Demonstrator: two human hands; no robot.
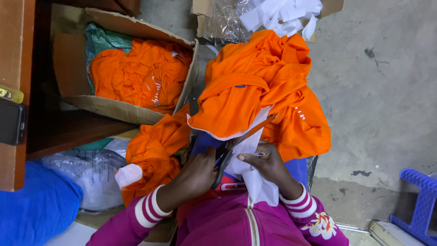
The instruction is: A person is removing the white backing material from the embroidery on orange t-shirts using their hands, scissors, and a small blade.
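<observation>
both hands work: left hand [195, 175] fingers clamped on scissors [243, 141], right hand [268, 166] fingers pinching white sheet [248, 146].

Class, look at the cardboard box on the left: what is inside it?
The cardboard box holds crumpled orange garments over a green plastic bag. Whatever lies beneath them is covered.

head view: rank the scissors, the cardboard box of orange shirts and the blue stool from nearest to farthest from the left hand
1. scissors: at the left hand, touching it.
2. cardboard box of orange shirts: up and left.
3. blue stool: far right edge.
</observation>
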